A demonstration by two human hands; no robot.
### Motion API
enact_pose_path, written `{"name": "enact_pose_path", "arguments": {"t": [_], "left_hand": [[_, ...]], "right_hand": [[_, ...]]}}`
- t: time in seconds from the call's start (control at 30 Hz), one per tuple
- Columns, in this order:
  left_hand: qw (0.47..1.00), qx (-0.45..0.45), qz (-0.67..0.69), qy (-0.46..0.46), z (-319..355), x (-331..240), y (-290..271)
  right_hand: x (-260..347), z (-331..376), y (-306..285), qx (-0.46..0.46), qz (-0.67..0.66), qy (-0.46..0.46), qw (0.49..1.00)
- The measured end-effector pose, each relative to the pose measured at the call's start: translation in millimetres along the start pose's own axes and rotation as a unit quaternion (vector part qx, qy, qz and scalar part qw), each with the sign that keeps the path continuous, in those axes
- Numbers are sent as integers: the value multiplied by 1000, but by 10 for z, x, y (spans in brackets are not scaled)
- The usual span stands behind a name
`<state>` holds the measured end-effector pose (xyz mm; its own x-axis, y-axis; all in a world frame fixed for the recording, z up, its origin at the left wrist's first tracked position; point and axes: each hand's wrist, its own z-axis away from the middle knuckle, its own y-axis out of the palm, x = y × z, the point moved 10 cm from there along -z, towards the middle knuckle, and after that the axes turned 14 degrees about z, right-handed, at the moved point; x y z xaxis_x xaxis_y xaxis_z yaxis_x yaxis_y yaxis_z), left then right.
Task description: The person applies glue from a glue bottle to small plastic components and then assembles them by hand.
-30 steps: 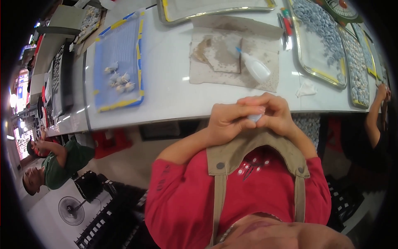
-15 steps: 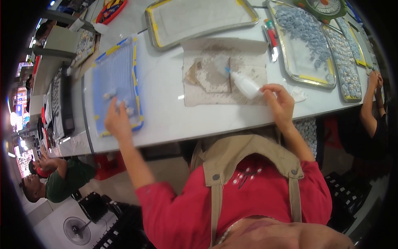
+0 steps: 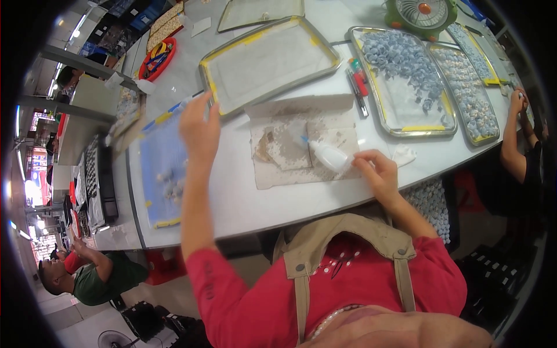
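right hand [image 3: 380, 174] gripped white squeeze bottle [image 3: 328, 155], nozzle over stained paper [image 3: 301, 145]; left hand [image 3: 200, 124] spread open left of paper, over blue tray [image 3: 159, 151]; risk: unwatched squeeze blobs glue.

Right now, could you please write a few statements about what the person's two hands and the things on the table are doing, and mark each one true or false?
1. The right hand grips a white squeeze bottle over the stained paper sheet. True.
2. The left hand rests in the person's lap. False: it is stretched out over the table, at the far end of the blue tray.
3. The metal tray with yellow edges beyond the paper is piled with blue pieces. False: it looks empty; the pieces fill the trays to the right.
4. A green fan stands at the table's far edge. True.
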<state>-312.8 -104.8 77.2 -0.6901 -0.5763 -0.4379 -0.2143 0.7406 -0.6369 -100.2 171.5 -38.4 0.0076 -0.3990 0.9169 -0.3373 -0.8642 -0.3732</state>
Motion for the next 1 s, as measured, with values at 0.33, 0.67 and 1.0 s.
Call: {"name": "enact_pose_path", "arguments": {"t": [0.33,0.67,1.0], "left_hand": [[990,124,-54,-43,-2102,776,2375],[990,137,-41,-8,-2371,1246,3243],[861,10,490,-139,-1506,242,1089]], "right_hand": [[-158,-7,-120,-36,69,36,996],[-251,-57,-138,-38,34,52,997],[185,-177,-26,-39,168,-70,983]]}}
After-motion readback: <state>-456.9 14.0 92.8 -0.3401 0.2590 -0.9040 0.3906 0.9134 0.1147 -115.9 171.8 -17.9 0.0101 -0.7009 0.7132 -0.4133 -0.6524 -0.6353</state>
